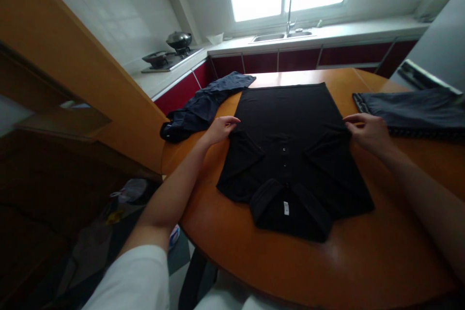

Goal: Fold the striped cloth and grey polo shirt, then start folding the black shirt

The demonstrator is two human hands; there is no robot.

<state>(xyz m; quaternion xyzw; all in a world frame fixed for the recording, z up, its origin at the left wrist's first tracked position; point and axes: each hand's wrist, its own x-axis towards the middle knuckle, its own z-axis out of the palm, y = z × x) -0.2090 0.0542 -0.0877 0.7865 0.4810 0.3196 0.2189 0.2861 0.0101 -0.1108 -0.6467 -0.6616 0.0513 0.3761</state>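
A black polo shirt (286,121) lies spread flat, front up, on the wooden table (232,247). Its collar, with a white label inside, points toward me, and its hem lies at the far side. Both short sleeves are laid out beside the body. My left hand (220,129) pinches the shirt's left edge just beyond the sleeve. At the opposite edge, my right hand (368,131) pinches the cloth with thumb and fingertips.
Dark blue clothing (210,101) lies crumpled at the table's left edge. Folded grey cloth (414,109) rests at the right. Beyond the table are a stove (172,60) with pans and a sink (269,37). A wooden panel (119,97) stands at the left.
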